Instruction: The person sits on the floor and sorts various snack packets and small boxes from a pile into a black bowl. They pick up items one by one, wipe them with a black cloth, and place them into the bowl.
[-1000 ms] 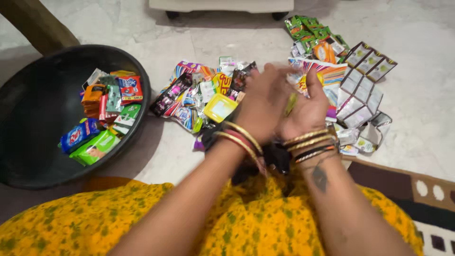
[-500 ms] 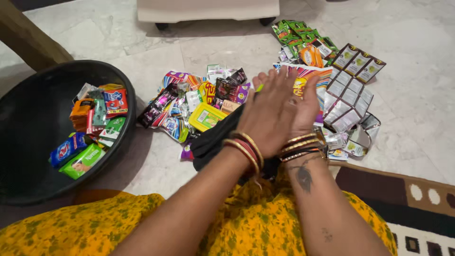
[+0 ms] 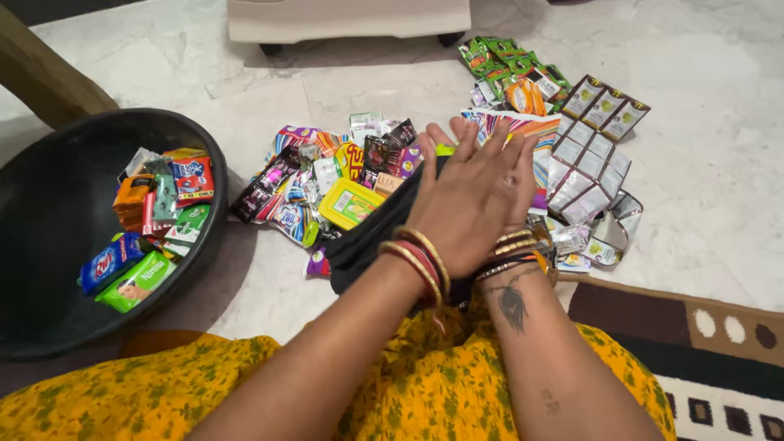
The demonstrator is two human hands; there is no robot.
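Observation:
My left hand (image 3: 465, 204) lies flat over my right hand (image 3: 523, 175), palms pressed together and fingers stretched out above the floor. A sliver of a yellow-green sachet (image 3: 445, 149) shows between them at the fingertips. Both wrists carry bangles. Under the hands is a black cloth (image 3: 367, 241) across my lap edge. Just left of the hands is a pile of colourful sachets (image 3: 310, 163) with a yellow flat box (image 3: 351, 204) in it.
A black basin (image 3: 41, 212) at the left holds several soap bars and packets. Silver sachet strips (image 3: 588, 155) and green packets (image 3: 506, 61) lie at the right. A patterned rug (image 3: 702, 343) is at the lower right, a white wheeled unit (image 3: 351, 16) at the top.
My hands went from cupped with the sachet showing between them to flat, the left sliding over the right. The view shifted slightly.

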